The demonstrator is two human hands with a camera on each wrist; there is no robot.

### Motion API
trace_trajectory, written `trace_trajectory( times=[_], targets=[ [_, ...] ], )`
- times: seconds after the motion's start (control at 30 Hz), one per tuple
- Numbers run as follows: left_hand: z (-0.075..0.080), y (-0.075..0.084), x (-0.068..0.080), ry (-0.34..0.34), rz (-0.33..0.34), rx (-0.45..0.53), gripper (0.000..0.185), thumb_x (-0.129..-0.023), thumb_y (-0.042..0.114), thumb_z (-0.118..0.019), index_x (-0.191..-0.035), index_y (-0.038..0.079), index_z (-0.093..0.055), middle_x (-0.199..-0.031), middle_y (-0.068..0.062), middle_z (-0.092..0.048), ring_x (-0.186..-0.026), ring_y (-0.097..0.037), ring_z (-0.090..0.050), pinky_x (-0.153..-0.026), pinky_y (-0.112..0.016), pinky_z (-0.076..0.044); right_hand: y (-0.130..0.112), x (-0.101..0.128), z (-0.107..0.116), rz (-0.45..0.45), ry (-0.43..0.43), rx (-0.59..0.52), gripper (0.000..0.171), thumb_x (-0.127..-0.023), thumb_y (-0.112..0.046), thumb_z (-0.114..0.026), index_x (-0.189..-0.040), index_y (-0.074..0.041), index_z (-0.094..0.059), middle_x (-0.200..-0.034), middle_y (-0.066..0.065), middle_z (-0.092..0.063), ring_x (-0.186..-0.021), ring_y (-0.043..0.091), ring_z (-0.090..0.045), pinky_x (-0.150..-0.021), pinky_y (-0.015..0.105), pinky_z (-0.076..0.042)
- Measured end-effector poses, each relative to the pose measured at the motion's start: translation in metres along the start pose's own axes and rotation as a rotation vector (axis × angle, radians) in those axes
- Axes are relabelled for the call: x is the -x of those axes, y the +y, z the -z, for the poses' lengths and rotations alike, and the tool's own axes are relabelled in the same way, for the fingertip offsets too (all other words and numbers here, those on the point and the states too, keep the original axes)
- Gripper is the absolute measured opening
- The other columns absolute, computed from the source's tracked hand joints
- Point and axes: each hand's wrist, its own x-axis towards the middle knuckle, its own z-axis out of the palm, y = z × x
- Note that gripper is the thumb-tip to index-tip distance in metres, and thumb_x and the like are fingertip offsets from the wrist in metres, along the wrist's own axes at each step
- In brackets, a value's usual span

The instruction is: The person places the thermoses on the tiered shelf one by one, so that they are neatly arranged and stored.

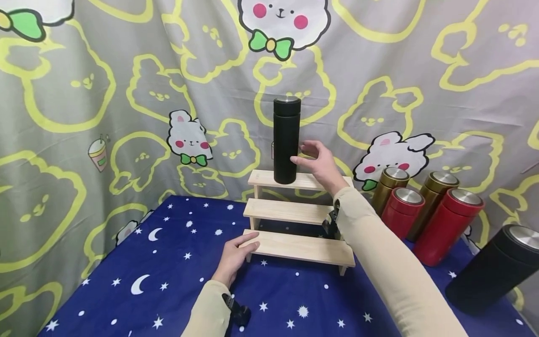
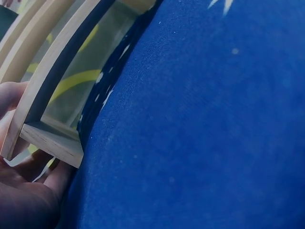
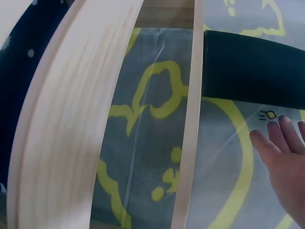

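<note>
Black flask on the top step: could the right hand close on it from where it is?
Probably yes. The right hand is open just beside the black flask, fingers apart from it, with nothing between them.

— Where is the black flask [image 1: 287,140]?
— Upright on the top step of the wooden riser [image 1: 300,247]. The right hand [image 1: 321,163] hovers open just beside it.
— And the left hand [image 1: 234,258]?
— Its fingers rest on the riser's lowest step, at the left end.
</note>
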Motion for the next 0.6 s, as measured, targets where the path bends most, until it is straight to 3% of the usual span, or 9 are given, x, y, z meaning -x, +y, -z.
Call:
trace_trajectory(
  times=[0.6],
  targets=[
    [0.001,-0.001,-0.002,-0.013,0.016,-0.017,0.036,-0.083,0.019,-0.079,-0.117,0.013,-0.074,-0.134,-0.016,-0.057,-0.129,-0.033,-0.046,-0.106,-0.048,-0.033,-0.012,0.06,0.039,-0.018,0.012,0.026,0.063,-0.092,-0.025,-0.071,-0.142,0.001,-0.042,-0.139,0.017,-0.05,-0.127,0.026,-0.048,-0.105,0.04,-0.036]
  ],
)
